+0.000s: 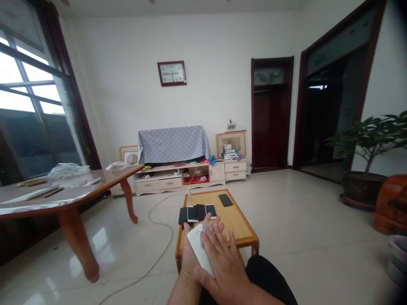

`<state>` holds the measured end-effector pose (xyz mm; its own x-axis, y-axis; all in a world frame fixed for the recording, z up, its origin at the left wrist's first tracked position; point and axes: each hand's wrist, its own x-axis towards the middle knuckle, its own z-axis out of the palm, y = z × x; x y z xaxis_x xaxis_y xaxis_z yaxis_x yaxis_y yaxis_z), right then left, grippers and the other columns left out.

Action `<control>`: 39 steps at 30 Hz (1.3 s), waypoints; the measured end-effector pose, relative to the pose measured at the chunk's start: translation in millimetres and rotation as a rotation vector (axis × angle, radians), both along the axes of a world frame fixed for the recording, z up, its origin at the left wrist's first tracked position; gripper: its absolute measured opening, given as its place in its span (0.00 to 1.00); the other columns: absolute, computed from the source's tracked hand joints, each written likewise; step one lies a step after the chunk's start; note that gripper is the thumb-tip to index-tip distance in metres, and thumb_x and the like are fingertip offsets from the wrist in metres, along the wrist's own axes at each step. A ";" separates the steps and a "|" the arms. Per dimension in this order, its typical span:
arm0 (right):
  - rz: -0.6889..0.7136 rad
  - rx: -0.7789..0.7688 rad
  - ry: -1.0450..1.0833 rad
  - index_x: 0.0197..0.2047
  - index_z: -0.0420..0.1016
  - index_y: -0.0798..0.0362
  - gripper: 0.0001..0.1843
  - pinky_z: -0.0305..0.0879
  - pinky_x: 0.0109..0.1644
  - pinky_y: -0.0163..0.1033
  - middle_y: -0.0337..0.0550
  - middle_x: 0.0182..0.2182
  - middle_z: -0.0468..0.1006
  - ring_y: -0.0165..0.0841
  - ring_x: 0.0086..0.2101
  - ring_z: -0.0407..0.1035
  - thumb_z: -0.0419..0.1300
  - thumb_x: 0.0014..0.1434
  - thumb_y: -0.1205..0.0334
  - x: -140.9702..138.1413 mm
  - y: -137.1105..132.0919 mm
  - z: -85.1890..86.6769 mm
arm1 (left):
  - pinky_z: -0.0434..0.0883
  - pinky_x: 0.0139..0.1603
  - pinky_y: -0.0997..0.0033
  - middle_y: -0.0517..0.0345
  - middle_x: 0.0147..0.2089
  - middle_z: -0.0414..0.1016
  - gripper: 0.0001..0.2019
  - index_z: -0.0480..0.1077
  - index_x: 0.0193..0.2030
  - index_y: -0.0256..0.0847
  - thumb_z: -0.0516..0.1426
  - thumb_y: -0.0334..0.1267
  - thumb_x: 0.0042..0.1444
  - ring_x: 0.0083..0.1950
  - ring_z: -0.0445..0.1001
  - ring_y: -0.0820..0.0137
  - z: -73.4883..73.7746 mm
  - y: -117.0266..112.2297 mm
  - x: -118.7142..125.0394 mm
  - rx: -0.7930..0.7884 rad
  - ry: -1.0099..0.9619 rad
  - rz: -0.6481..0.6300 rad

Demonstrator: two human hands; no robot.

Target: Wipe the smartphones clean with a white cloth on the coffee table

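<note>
- From my end of the feed, the white smartphone (pixel 199 250) is in hand, up at the near edge of the low wooden table (pixel 237 226).
- Left hand (pixel 187 262) has it cradled, fingers curled round the sides, thumb along one edge.
- Right hand (pixel 228 263) lies across the phone, fingers slightly spread, little finger furthest out. There's a small greyish wad (pixel 206 227) by those fingertips; I can't tell if they're pinching it or just pressing on it.
- Towards the low table's far left I've got four devices side by side: black phone (pixel 183 215), white-framed phone (pixel 192 214), dark phone (pixel 200 212), another white-framed phone (pixel 210 211).
- One more black smartphone (pixel 225 200) sits apart at the table's far right.
- Clear bottle (pixel 190 195) stands at its far left corner.
- Left of the low table, a thin cable (pixel 171 237) snakes over the floor.
</note>
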<state>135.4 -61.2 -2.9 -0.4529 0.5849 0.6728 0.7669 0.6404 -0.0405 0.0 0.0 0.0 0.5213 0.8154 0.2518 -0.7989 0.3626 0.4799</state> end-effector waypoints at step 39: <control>0.069 0.044 0.017 0.76 0.47 0.51 0.45 0.43 0.71 0.68 0.49 0.69 0.60 0.53 0.68 0.52 0.51 0.66 0.33 5.5 -13.0 -12.2 | 0.40 0.76 0.41 0.50 0.77 0.49 0.44 0.49 0.75 0.49 0.41 0.73 0.59 0.79 0.41 0.54 2.0 21.2 -29.8 0.141 -0.197 0.139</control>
